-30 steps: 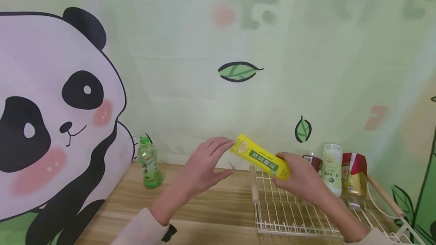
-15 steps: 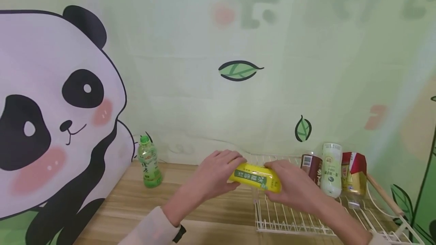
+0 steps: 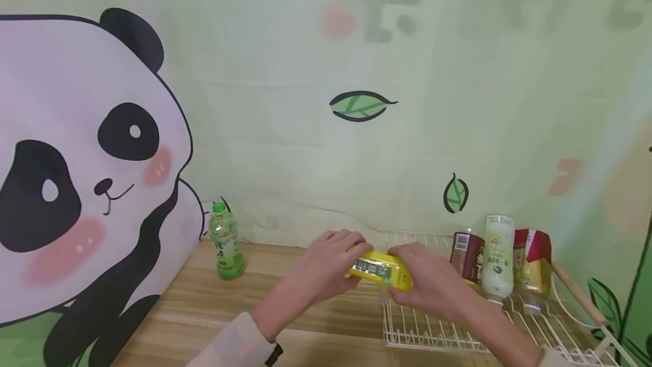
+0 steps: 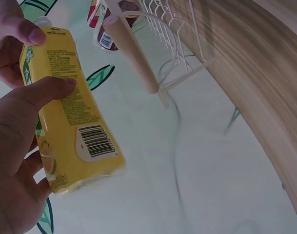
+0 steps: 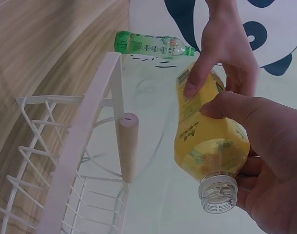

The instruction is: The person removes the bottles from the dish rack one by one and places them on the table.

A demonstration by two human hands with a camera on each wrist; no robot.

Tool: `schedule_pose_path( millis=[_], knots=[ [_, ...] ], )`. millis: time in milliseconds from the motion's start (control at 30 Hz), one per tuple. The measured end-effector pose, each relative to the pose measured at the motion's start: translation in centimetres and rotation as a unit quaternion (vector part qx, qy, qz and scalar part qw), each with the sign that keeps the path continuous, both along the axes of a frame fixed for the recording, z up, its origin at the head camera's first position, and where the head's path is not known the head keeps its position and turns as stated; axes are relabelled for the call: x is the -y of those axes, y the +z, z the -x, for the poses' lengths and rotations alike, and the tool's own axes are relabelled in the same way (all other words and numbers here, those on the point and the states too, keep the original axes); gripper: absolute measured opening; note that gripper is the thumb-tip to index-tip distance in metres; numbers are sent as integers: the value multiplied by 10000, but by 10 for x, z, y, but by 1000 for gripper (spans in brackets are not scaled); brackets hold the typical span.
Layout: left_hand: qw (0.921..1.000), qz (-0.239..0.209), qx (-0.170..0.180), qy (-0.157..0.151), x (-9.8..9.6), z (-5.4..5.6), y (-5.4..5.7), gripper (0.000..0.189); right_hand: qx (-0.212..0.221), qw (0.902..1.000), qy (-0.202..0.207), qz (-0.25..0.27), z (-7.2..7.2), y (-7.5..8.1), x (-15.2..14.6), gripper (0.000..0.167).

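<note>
A yellow drink bottle (image 3: 379, 269) is held between both hands, roughly level, in front of the wire rack's left end. My left hand (image 3: 333, 262) grips its base end, the thumb lying across the printed back beside the barcode in the left wrist view. Around the shoulder end, my right hand (image 3: 428, 273) curls its fingers with the thumb on the label. The clear cap (image 5: 219, 194) is on the bottle and points toward the right wrist camera. From the head view, the fingers hide both ends of the bottle.
A white wire rack (image 5: 82, 141) with wooden handles (image 4: 131, 53) stands on the wood-grain table (image 3: 305, 321). Toward its right side are a maroon container (image 3: 466, 256), a pale green bottle (image 3: 499, 259) and a red-and-gold package (image 3: 532, 262). A green drink bottle (image 3: 226, 245) stands at the left.
My left hand, at first spread beside the yellow bottle's far end, has closed round that end. The bottle has come down and tilted closer to level, with the right hand still holding it.
</note>
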State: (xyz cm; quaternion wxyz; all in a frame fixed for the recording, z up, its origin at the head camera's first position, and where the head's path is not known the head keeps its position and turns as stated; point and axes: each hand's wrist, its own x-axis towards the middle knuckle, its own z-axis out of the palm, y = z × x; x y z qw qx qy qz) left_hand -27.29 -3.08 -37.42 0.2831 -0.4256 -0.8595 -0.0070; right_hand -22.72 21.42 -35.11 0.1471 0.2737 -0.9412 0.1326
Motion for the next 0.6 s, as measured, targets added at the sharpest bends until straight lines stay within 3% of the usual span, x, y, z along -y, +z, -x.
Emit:
schedule_pose_path(
  millis=[300,600],
  knots=[
    [9996,-84,-196,172,5,-3,3,58,-955,9943,248,-393,1,-11,4,65],
    [9991,-251,74,328,9,-7,7,54,-1569,9852,340,-607,2,-10,7,71]
  ],
)
